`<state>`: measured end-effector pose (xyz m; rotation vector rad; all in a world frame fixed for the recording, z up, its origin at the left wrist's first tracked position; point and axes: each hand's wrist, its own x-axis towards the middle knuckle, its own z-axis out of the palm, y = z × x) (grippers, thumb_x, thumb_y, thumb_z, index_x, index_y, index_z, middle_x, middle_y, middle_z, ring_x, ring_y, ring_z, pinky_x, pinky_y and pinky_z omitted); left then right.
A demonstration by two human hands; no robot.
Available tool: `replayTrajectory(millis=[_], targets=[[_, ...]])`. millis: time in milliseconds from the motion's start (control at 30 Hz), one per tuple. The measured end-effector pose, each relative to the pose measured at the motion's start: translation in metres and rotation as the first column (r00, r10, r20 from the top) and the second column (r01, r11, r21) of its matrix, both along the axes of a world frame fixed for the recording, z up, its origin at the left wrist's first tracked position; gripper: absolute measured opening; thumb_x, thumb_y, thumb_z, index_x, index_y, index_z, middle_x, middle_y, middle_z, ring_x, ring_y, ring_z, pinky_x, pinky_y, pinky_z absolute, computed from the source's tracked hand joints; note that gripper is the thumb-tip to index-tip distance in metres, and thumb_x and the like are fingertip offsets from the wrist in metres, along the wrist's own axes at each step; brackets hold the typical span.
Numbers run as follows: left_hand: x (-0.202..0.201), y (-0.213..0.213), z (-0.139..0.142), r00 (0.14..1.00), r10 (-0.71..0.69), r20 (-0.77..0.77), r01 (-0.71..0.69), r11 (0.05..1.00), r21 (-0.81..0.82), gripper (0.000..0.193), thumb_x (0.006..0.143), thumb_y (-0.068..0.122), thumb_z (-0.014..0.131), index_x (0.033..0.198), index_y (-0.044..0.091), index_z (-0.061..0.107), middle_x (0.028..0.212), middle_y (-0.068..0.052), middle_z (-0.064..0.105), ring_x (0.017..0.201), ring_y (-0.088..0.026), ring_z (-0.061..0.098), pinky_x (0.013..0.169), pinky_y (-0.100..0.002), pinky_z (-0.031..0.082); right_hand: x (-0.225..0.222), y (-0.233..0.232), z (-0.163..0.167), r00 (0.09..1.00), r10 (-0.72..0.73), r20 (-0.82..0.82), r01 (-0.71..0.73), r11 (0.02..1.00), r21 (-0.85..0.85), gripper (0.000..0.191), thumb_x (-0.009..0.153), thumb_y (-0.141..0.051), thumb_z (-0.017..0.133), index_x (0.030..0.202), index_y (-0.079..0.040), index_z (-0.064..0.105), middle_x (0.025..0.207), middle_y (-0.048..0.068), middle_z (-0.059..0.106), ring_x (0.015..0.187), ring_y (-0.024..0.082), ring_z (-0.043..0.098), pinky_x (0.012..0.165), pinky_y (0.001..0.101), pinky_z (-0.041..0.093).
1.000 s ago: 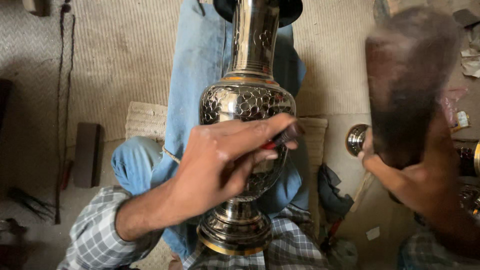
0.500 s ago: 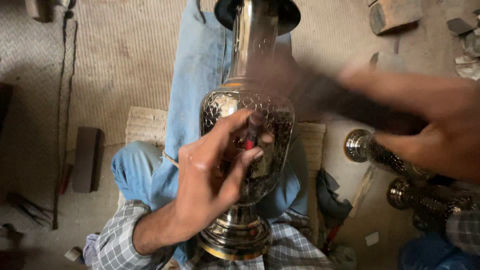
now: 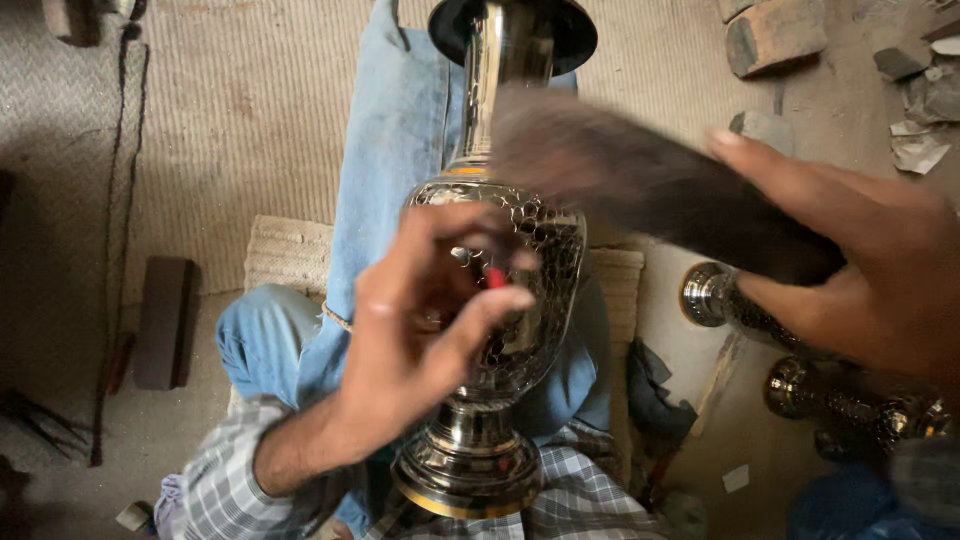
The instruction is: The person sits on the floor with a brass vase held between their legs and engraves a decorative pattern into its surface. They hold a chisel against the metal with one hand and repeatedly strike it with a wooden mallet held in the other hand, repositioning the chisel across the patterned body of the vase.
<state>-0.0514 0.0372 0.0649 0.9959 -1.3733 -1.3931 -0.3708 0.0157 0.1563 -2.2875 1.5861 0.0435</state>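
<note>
On lap, along outstretched jeans leg: engraved metal vase (image 3: 500, 300). Left hand (image 3: 420, 340) fingers pinch small red-tipped punch (image 3: 493, 275) against belly. Right hand (image 3: 880, 280) fist closed round blurred dark mallet (image 3: 640, 185). Risks: mallet missing punch, hitting fingers; punch skidding, scarring pattern; vase rolling off leg.

I count one large engraved metal vase (image 3: 500, 300) lying across my lap, two smaller metal vases (image 3: 720, 297) on the floor at three o'clock, one dark mallet (image 3: 640, 185), one red-tipped punch (image 3: 494, 276), and two wooden blocks (image 3: 775, 35) at one o'clock.
</note>
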Motion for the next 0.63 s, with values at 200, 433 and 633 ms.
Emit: replayTrajectory(millis=[200,433,633], targets=[[-0.007,-0.027,0.005,0.898,-0.381,0.222,0.437,0.832,-0.341,0.056,0.087,-0.015,0.060,0.137,0.009,0.060,0.121,-0.009,0.075,0.092,-0.014,0.081,0.054,-0.022,0.057,0.003,0.071,-0.046,0.896,-0.374,0.240,0.415,0.897,-0.152,0.046,0.080,-0.002,0.083,0.120,-0.010,0.061,0.089,0.012,0.074,0.079,0.021,0.073,0.080,0.0376,0.058],[-0.007,-0.045,0.009,0.822,-0.499,0.275,0.569,0.744,-0.349,0.060,0.083,-0.007,0.068,0.140,0.011,0.061,0.133,-0.007,0.073,0.086,-0.022,0.079,0.061,-0.033,0.059,0.007,0.131,-0.081,0.572,-0.462,0.678,0.702,0.703,-0.113,0.046,0.085,0.002,0.081,0.122,-0.003,0.055,0.092,0.007,0.068,0.085,0.014,0.066,0.086,0.0279,0.055],[-0.010,-0.046,0.001,0.817,-0.500,0.285,0.572,0.652,-0.498,0.052,0.091,0.006,0.073,0.141,0.016,0.063,0.136,-0.005,0.073,0.117,-0.025,0.075,0.080,-0.035,0.063,-0.006,0.169,-0.109,0.492,-0.555,0.671,0.771,0.636,-0.040,0.036,0.090,0.002,0.080,0.116,-0.005,0.056,0.093,0.011,0.068,0.084,0.019,0.065,0.083,0.0301,0.054]])
